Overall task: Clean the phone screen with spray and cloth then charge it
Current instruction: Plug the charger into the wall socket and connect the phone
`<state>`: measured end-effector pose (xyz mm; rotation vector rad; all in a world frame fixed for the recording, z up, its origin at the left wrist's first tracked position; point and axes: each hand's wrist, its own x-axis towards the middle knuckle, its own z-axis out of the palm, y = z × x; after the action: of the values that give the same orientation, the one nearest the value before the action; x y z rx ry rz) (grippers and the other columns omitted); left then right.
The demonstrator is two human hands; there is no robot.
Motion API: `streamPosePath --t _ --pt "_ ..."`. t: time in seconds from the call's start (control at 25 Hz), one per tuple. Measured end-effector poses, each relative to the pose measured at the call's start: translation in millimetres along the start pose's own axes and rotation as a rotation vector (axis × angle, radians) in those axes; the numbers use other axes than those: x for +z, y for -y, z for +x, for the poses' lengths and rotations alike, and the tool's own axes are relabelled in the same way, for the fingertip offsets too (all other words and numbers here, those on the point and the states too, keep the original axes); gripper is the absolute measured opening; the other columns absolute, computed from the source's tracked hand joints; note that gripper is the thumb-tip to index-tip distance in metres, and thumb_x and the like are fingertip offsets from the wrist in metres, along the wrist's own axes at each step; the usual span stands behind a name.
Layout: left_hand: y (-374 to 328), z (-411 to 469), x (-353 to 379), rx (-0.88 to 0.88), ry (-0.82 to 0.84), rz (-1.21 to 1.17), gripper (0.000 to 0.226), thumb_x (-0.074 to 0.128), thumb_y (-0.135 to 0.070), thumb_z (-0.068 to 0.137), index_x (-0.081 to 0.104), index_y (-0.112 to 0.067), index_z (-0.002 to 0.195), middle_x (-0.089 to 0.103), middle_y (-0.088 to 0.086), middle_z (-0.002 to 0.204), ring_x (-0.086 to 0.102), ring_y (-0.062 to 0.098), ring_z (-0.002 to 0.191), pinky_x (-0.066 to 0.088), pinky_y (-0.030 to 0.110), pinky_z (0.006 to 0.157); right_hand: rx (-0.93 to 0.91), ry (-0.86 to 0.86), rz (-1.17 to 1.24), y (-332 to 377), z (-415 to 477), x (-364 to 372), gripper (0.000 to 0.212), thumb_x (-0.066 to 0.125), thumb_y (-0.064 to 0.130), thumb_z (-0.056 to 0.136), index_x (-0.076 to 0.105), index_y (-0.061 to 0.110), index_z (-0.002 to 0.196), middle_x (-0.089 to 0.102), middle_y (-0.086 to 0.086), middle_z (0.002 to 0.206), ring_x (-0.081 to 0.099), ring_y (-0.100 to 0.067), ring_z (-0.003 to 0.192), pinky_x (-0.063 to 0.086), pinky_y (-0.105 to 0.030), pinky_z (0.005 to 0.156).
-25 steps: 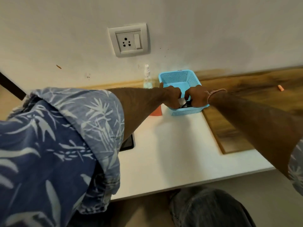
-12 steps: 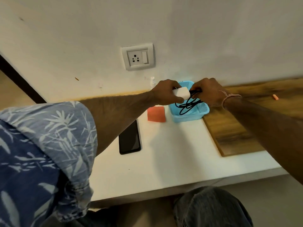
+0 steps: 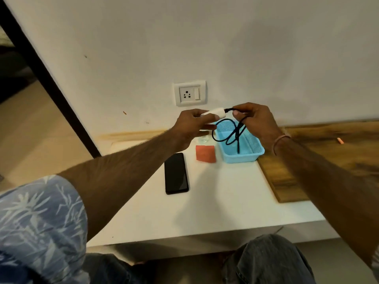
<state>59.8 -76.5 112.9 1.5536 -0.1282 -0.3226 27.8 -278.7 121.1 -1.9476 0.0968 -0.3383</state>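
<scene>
A black phone [image 3: 176,173] lies screen up on the white table [image 3: 215,212]. An orange cloth [image 3: 205,153] lies just beyond it. My left hand [image 3: 191,125] holds a white charger plug [image 3: 215,113] in the air above the table. My right hand [image 3: 256,119] pinches the black cable [image 3: 233,134] where it meets the plug; the cable's loops hang down into a blue basket [image 3: 252,154]. Only the base of the clear spray bottle [image 3: 203,139] shows below my left hand.
A white wall socket with a switch [image 3: 189,95] sits on the wall just above my hands. A wooden counter [image 3: 328,156] adjoins the table on the right, with a small orange object [image 3: 340,141] on it. A dark door frame [image 3: 51,83] stands at the left.
Both hands have lifted the plug and cable up out of the blue basket and raised them toward the socket. The view has tilted up, uncovering the phone and cloth.
</scene>
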Motion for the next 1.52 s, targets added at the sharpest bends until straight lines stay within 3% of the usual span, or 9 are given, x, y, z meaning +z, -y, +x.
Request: streamPosePath --t 0.16,0.32,0.44,0.68,0.8,1.08,1.28,1.4,1.52 --pt "7.3 -24.7 -15.0 -0.026 -0.063 -0.258 0.033 0.076 -0.015 0.088 0.067 0.000 0.116 0.071 0.011 0.106 0.076 0.030 0.096 0.061 0.044 0.089 0.259 -0.015 0.388 -3.2 -15.5 22.1 0.025 0.069 0.012 0.089 0.066 0.008 0.113 0.069 -0.017 0.095 0.069 -0.035 0.087 0.058 -0.046 0.083" --pt "13.1 -42.4 -21.7 -0.054 -0.145 -0.510 0.016 0.074 -0.011 0.088 0.071 -0.001 0.100 0.065 0.015 0.106 0.075 0.033 0.088 0.062 0.047 0.084 0.290 0.147 0.628 -5.9 -36.5 33.3 0.032 0.064 -0.008 0.086 0.060 -0.005 0.117 0.069 -0.012 0.081 0.064 -0.022 0.065 0.057 -0.034 0.072" --pt "12.9 -50.5 -30.1 -0.060 -0.191 -0.638 0.008 0.074 -0.010 0.088 0.070 -0.003 0.091 0.065 0.017 0.100 0.073 0.035 0.087 0.061 0.048 0.088 0.180 0.258 0.372 -8.5 -46.5 35.8 0.034 0.066 -0.003 0.086 0.058 0.002 0.119 0.068 -0.010 0.090 0.063 -0.013 0.065 0.053 -0.024 0.063" --pt "5.9 -59.2 -43.6 -0.063 -0.230 -0.787 0.022 0.071 -0.010 0.090 0.060 0.003 0.104 0.062 0.020 0.095 0.070 0.035 0.091 0.056 0.050 0.096 -0.168 0.183 -0.350 -23.5 -54.2 43.9 0.034 0.070 0.005 0.085 0.059 0.018 0.115 0.063 -0.001 0.107 0.062 -0.012 0.083 0.050 -0.020 0.079" --pt "2.2 -60.2 -50.5 -0.056 -0.253 -0.844 0.031 0.072 -0.011 0.089 0.057 0.004 0.112 0.062 0.019 0.092 0.071 0.033 0.086 0.058 0.049 0.091 -0.078 0.162 -0.385 -32.1 -53.5 47.8 0.039 0.075 0.009 0.081 0.057 0.016 0.116 0.062 -0.001 0.108 0.062 -0.023 0.094 0.052 -0.036 0.085" --pt "6.9 -60.1 -78.7 -0.033 -0.337 -0.856 0.035 0.073 -0.013 0.088 0.056 0.003 0.114 0.059 0.019 0.096 0.070 0.032 0.086 0.060 0.048 0.090 -0.046 0.055 -0.338 -54.6 -63.7 32.1 0.057 0.087 0.008 0.066 0.059 0.023 0.114 0.052 -0.004 0.124 0.052 -0.025 0.110 0.047 -0.041 0.096" --pt "14.0 -61.5 -94.3 -0.012 -0.334 -0.818 0.030 0.072 -0.013 0.089 0.056 0.002 0.110 0.058 0.019 0.098 0.071 0.033 0.085 0.061 0.047 0.086 0.392 0.268 0.170 -56.9 -62.4 26.8 0.057 0.080 0.005 0.076 0.048 0.021 0.121 0.072 -0.015 0.093 0.067 -0.019 0.060 0.055 -0.033 0.058" --pt "20.5 -63.2 -105.7 -0.023 -0.355 -0.804 0.031 0.071 -0.013 0.090 0.056 0.002 0.113 0.059 0.019 0.100 0.072 0.033 0.086 0.062 0.047 0.084 0.534 0.364 0.419 -59.6 -63.1 15.1 0.033 0.082 0.024 0.068 0.072 0.014 0.097 0.068 -0.013 0.084 0.061 -0.013 0.057 0.054 -0.029 0.059" --pt "27.6 -64.6 -111.1 -0.032 -0.362 -0.806 0.032 0.072 -0.013 0.089 0.056 0.002 0.112 0.059 0.019 0.100 0.075 0.033 0.081 0.062 0.046 0.083 0.604 0.505 0.687 -72.6 -71.9 11.6 0.053 0.081 0.046 0.071 0.067 0.014 0.111 0.062 -0.005 0.076 0.058 -0.016 0.063 0.055 -0.035 0.068"
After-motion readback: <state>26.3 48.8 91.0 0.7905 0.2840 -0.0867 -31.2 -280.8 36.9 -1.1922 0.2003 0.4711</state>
